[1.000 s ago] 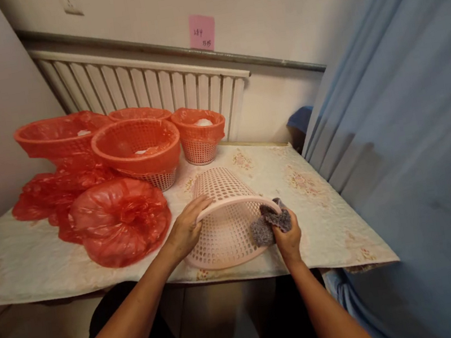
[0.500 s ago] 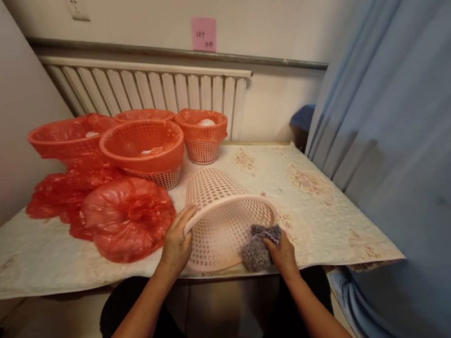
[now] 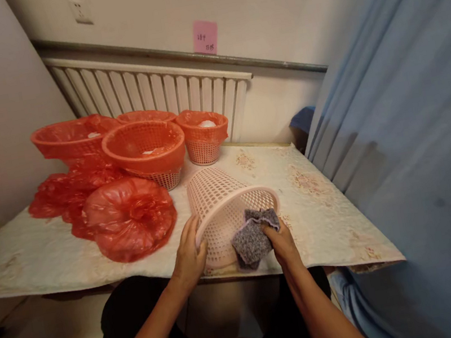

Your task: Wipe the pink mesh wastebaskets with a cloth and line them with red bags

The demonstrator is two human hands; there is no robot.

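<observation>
At the far left of the table, 4 baskets lined with red plastic stand grouped: a wide lined basket (image 3: 60, 149) leftmost, a second lined basket (image 3: 143, 167) nearer and to its right, a third lined basket (image 3: 146, 113) partly hidden behind that, and a small lined basket (image 3: 204, 152) at the right with something white in it. On the near side of this group, crumpled red plastic (image 3: 130, 218) lies heaped on the flowered table cover (image 3: 330, 232). Beyond the baskets, a white radiator (image 3: 144, 87) runs along the wall, with a pink note (image 3: 205, 37) above its right part.

To the right of the heap, the left hand (image 3: 188, 257) is closed on the left side of the rim of a pale pink basket (image 3: 216, 190). This basket lies on its side near the middle of the table, its mouth facing the near edge and its base pointing far.

The right hand (image 3: 283, 242) pinches a grey cloth (image 3: 252, 242) between thumb and fingers, at the right part of the basket's mouth. Whether the cloth touches the inner wall, I cannot tell. At the far right hangs a blue curtain (image 3: 400, 135).
</observation>
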